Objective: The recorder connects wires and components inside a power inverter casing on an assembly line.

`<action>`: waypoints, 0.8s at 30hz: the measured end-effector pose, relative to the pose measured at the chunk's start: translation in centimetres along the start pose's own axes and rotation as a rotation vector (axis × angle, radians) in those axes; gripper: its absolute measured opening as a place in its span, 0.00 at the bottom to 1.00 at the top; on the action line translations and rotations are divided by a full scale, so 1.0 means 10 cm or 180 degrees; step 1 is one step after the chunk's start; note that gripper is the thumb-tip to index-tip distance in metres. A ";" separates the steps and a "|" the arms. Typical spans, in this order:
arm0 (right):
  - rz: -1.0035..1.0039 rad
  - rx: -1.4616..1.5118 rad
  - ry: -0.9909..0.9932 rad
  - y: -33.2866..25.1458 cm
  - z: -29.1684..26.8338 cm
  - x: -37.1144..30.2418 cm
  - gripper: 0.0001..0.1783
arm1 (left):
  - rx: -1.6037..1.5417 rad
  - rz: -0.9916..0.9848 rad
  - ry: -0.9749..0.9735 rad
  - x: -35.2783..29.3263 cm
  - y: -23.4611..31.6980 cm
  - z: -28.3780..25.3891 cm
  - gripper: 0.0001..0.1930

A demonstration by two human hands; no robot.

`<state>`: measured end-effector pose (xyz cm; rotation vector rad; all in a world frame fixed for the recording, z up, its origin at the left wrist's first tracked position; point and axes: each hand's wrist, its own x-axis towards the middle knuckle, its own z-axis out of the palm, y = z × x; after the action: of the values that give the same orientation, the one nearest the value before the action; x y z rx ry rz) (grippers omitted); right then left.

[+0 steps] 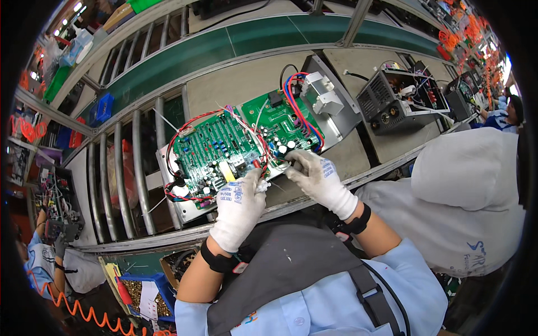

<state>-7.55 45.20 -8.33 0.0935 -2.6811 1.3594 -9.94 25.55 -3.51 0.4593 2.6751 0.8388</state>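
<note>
A metal-backed assembly carrying green circuit boards point(216, 143) lies in front of me, partly over the rollers. My left hand point(240, 204), in a white glove, is closed at the near edge of the boards. A small whitish piece point(263, 185) shows at its fingertips; what exactly they grip is hidden. With fingers pinched, my right hand point(320, 180), also gloved, holds thin white wires point(276, 166) beside round capacitors. Red, blue and black cables point(292, 92) arch over the boards' far right part, near a silver metal bracket point(322, 92).
Metal rollers point(124, 179) run along the left, with a green conveyor belt point(252, 40) behind. At right stands an open black metal housing point(400, 101). A blue bin of brass-coloured parts point(162, 291) sits lower left, near a co-worker's gloved hand point(60, 245). A cloth-covered shape point(448, 207) is beside me.
</note>
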 end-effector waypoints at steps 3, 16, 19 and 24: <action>-0.0066 -0.0074 -0.0210 -0.02 0.04 0.07 0.11 | -0.0153 0.0087 0.0036 0.01 -0.07 -0.01 0.16; 0.0914 0.1742 -0.0594 -0.14 0.08 0.10 0.09 | -0.1174 -0.0012 -0.0336 0.11 -0.05 0.03 0.14; 0.1434 0.2326 -0.0261 -0.08 0.11 0.06 0.11 | -0.1456 0.0225 -0.0206 0.15 -0.13 0.15 0.11; 0.2185 0.2953 -0.0775 -0.22 -0.03 0.11 0.18 | -0.1561 -0.0106 -0.0172 0.16 -0.13 0.18 0.13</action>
<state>-8.35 44.13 -6.26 -0.6578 -2.0343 2.8421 -10.95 26.08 -6.00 0.3081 2.3045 1.3938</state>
